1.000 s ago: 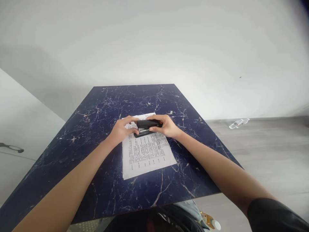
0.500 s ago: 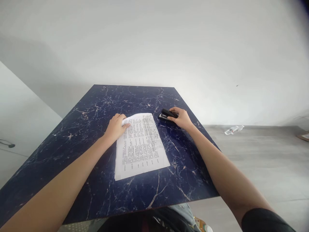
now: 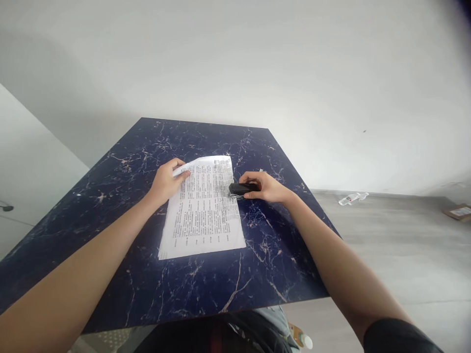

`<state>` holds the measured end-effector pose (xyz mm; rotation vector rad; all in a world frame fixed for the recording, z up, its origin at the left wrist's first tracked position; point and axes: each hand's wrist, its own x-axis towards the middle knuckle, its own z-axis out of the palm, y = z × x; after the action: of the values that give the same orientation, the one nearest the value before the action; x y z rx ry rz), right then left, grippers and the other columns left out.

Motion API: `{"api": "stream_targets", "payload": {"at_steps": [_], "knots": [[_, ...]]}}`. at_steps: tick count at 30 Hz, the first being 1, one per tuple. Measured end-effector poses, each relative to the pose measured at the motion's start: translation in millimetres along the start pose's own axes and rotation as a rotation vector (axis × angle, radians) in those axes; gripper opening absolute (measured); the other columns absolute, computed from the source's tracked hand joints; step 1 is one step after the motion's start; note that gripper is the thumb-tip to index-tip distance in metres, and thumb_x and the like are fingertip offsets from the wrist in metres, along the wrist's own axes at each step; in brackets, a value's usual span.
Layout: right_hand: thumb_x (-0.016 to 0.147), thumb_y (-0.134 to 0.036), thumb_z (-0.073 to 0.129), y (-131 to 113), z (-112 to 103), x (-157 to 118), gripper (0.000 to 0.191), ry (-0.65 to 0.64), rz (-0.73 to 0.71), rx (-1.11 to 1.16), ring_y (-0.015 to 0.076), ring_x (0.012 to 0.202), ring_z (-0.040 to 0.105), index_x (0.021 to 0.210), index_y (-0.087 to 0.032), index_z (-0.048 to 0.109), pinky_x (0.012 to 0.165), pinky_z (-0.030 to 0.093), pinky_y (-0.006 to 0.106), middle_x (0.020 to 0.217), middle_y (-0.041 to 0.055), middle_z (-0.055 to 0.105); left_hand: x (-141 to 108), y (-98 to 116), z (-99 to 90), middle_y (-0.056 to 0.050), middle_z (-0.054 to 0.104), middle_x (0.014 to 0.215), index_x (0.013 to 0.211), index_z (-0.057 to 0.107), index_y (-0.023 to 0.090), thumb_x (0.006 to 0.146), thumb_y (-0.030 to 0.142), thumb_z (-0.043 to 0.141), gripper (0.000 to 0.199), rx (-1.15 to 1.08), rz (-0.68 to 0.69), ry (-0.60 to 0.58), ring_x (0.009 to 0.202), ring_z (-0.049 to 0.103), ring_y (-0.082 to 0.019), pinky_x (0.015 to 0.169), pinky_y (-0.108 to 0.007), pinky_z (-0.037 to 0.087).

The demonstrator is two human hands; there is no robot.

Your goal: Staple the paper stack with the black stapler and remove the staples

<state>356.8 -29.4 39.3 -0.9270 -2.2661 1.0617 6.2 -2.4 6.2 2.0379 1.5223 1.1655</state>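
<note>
Clothing [image 3: 206,336] on my lap shows below the near edge of the table [image 3: 206,289], the blue, white-veined landmark for all places given. Right of the lap, beside that edge, a bottle [image 3: 297,336] with amber contents and a white cap is partly visible. Printed papers [image 3: 202,215] lie on the table's middle, their far left part slightly raised. My left hand [image 3: 169,180] grasps them at that part, thumb on top, fingers largely hidden beneath. My right hand [image 3: 263,186] grasps a black stapler [image 3: 241,189], thumb on the near side; its front end meets the papers' right edge, though I cannot tell whether sheets sit between its jaws. Beyond the table's right side, clear packaging [image 3: 353,198] and, farther right, a cardboard piece [image 3: 458,212] lie on the floor [image 3: 397,240]. Behind the table's far edge rises a pale wall [image 3: 235,63].
</note>
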Motion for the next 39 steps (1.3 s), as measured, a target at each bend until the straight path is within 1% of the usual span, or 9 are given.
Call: {"api": "stream_targets", "payload": {"at_steps": [7, 16, 20, 22, 25, 28, 31, 34, 39], "knots": [[0.083, -0.023, 0.071, -17, 14, 5, 0.022, -0.066, -0.024, -0.011, 0.0199, 0.088, 0.060, 0.101, -0.022, 0.060, 0.080, 0.048, 0.036, 0.100, 0.0029, 0.064, -1, 3, 0.4, -0.003, 0.074, 0.090, 0.092, 0.065, 0.022, 0.085, 0.026, 0.072, 0.011, -0.006, -0.026, 0.016, 0.080, 0.066, -0.021, 0.074, -0.033, 0.048], [0.083, -0.025, 0.071, -23, 18, 7, 0.021, -0.089, -0.028, -0.037, 0.0188, 0.085, 0.059, 0.100, -0.022, 0.060, 0.077, 0.045, 0.035, 0.097, 0.0019, 0.064, -2, 0, 0.4, -0.002, 0.073, 0.092, 0.091, 0.065, 0.023, 0.085, 0.025, 0.073, 0.010, -0.032, -0.023, 0.065, 0.081, 0.066, -0.020, 0.075, -0.033, 0.049], [0.088, -0.035, 0.070, -28, 21, 8, 0.020, -0.066, -0.021, -0.069, 0.0192, 0.084, 0.060, 0.101, -0.022, 0.061, 0.075, 0.045, 0.034, 0.097, 0.0025, 0.065, -2, -2, 0.0, -0.001, 0.073, 0.090, 0.090, 0.065, 0.023, 0.086, 0.026, 0.073, 0.009, -0.037, -0.022, 0.078, 0.079, 0.066, -0.020, 0.075, -0.034, 0.050], [0.097, -0.044, 0.062, -30, 28, 10, 0.022, -0.025, -0.001, -0.091, 0.0190, 0.082, 0.059, 0.099, -0.022, 0.061, 0.074, 0.044, 0.034, 0.094, 0.0027, 0.065, -1, -3, -0.4, -0.001, 0.073, 0.089, 0.090, 0.065, 0.023, 0.086, 0.026, 0.072, 0.009, -0.032, -0.024, 0.089, 0.078, 0.066, -0.019, 0.075, -0.033, 0.050], [0.108, -0.047, 0.038, -30, 43, 14, 0.040, 0.165, 0.074, -0.221, 0.0190, 0.074, 0.054, 0.085, -0.021, 0.059, 0.070, 0.039, 0.035, 0.082, 0.0037, 0.060, -1, -3, -0.9, -0.001, 0.072, 0.088, 0.090, 0.066, 0.023, 0.086, 0.026, 0.072, 0.009, -0.024, -0.036, 0.106, 0.078, 0.065, -0.020, 0.075, -0.034, 0.050], [0.109, -0.046, 0.034, -27, 59, 18, 0.045, 0.309, 0.121, -0.389, 0.0190, 0.067, 0.049, 0.075, -0.021, 0.050, 0.065, 0.036, 0.036, 0.073, 0.0042, 0.054, 0, -4, -0.8, -0.002, 0.072, 0.088, 0.091, 0.066, 0.023, 0.085, 0.027, 0.072, 0.010, -0.021, -0.052, 0.110, 0.079, 0.065, -0.021, 0.075, -0.034, 0.051], [0.109, -0.041, 0.032, -28, 67, 19, 0.042, 0.331, 0.123, -0.458, 0.0178, 0.068, 0.049, 0.075, -0.021, 0.047, 0.064, 0.036, 0.034, 0.076, 0.0040, 0.054, -1, -4, 0.2, -0.003, 0.073, 0.089, 0.091, 0.066, 0.023, 0.085, 0.030, 0.073, 0.011, -0.026, -0.068, 0.111, 0.079, 0.066, -0.022, 0.073, -0.034, 0.052], [0.110, -0.033, 0.027, -32, 69, 18, 0.038, 0.326, 0.146, -0.530, 0.0165, 0.069, 0.049, 0.079, -0.021, 0.046, 0.064, 0.036, 0.032, 0.081, 0.0033, 0.054, -1, -4, 1.3, -0.003, 0.074, 0.091, 0.092, 0.067, 0.024, 0.085, 0.030, 0.073, 0.011, -0.048, -0.072, 0.124, 0.079, 0.067, -0.022, 0.073, -0.034, 0.052], [0.108, -0.027, 0.026, -38, 71, 19, 0.035, 0.261, 0.172, -0.814, 0.0193, 0.075, 0.051, 0.086, -0.019, 0.052, 0.066, 0.033, 0.033, 0.089, 0.0070, 0.058, 0, -6, 2.0, -0.003, 0.073, 0.089, 0.089, 0.068, 0.023, 0.083, 0.026, 0.075, 0.010, -0.061, -0.060, 0.138, 0.076, 0.066, -0.021, 0.074, -0.035, 0.051]]}}
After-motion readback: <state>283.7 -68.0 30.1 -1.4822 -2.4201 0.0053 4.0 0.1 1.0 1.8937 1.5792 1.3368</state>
